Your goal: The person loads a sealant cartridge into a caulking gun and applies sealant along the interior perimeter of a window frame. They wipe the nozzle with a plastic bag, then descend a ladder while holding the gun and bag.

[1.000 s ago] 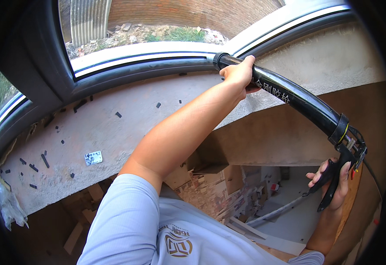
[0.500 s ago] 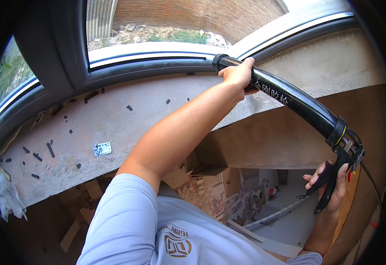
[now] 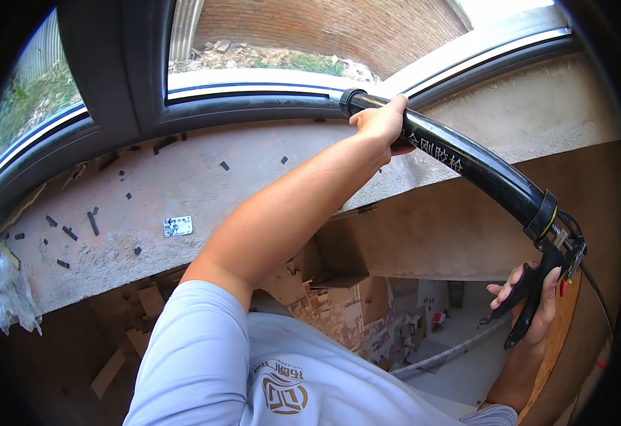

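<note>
A long black caulking gun (image 3: 477, 170) slants from the window frame down to the right. My left hand (image 3: 383, 126) is wrapped round its barrel close to the front collar (image 3: 353, 101). At its rear end my right hand (image 3: 543, 309) is closed around the black trigger handle (image 3: 527, 291), with some fingertips showing past it. The front collar sits against the lower edge of the dark window frame (image 3: 246, 111); any nozzle tip is hidden. A dark line (image 3: 254, 90) runs along the bottom of the glass and ends just left of the collar.
Short black strips (image 3: 93, 223) and a small white-and-blue card (image 3: 178, 226) lie on the rough sill (image 3: 246, 188). Crumpled clear plastic (image 3: 11, 295) hangs at its left end. A dark cable (image 3: 596, 287) trails behind the gun. Below are cardboard pieces (image 3: 110, 370).
The window frame and sill have shifted right in view while the gun kept its place, so the gun has moved left along the frame. Both hands keep their hold.
</note>
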Available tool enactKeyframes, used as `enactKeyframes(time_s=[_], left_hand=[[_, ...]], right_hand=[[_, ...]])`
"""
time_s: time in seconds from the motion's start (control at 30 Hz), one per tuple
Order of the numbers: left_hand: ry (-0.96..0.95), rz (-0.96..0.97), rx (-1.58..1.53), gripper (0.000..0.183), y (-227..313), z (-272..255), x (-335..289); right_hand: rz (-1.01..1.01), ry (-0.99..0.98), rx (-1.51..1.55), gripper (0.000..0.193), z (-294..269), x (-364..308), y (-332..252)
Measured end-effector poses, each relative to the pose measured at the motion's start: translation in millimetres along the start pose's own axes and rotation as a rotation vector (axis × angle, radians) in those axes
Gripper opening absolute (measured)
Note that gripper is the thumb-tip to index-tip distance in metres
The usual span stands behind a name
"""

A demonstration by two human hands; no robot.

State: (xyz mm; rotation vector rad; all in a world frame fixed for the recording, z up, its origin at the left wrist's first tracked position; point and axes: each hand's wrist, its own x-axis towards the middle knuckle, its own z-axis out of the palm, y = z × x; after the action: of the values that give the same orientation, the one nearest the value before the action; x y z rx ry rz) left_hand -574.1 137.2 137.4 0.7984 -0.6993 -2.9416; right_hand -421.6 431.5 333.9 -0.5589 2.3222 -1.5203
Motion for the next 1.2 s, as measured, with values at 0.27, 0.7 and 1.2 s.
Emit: enactKeyframes(time_s=[0.27,0.7,1.2], left_hand=[[-0.021,0.027,0.005,0.044,10,-17,-19],[0.116,0.325,0.174,0.054,-1,-96,-185],[0.342,0.288,0.182,0.047,-69,-123,-269]], right_hand=[[-0.01,-0.014,0.023,0.06,14,-3,-4],[0.024,-0.357,0.518,0.122,-50,-38,147],[-0.094,-0.523,0.783,0.094,-34,15,326]])
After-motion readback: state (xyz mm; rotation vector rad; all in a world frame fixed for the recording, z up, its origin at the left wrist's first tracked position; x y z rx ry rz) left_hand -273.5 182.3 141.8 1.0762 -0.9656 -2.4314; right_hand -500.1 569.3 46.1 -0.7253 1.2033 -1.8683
